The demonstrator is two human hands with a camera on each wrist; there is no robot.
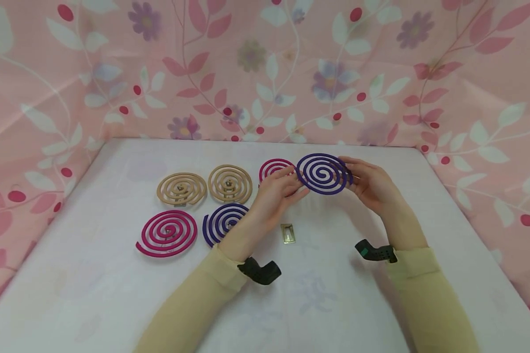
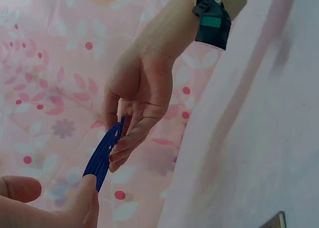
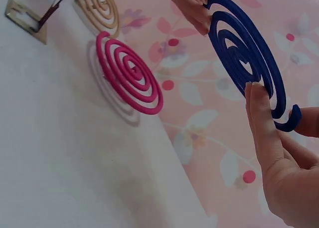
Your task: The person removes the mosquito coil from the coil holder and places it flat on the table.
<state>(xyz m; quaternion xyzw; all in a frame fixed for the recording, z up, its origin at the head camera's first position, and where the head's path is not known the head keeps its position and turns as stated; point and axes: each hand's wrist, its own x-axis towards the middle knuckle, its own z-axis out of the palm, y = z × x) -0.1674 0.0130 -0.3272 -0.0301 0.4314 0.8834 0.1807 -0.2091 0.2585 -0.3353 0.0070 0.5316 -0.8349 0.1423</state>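
A dark blue mosquito coil [image 1: 323,173] is held up above the table, its flat spiral tilted toward the head camera. My left hand [image 1: 275,200] pinches its left rim between thumb and fingers. On the opposite rim my right hand [image 1: 374,185] holds it; in the right wrist view two fingers [image 3: 264,120] lie against its face, with the thumb by its loose outer end. The left wrist view shows the coil [image 2: 103,154] nearly edge-on between both hands. Below them a small metal coil stand [image 1: 288,239] lies on the table.
On the white table [image 1: 318,314], to the left, are two tan coils [image 1: 181,188], a pink coil [image 1: 168,229] and another blue coil [image 1: 231,223], partly behind my left forearm. A second pink coil [image 1: 274,163] sits behind my left hand. Floral cloth [image 1: 265,73] hangs behind.
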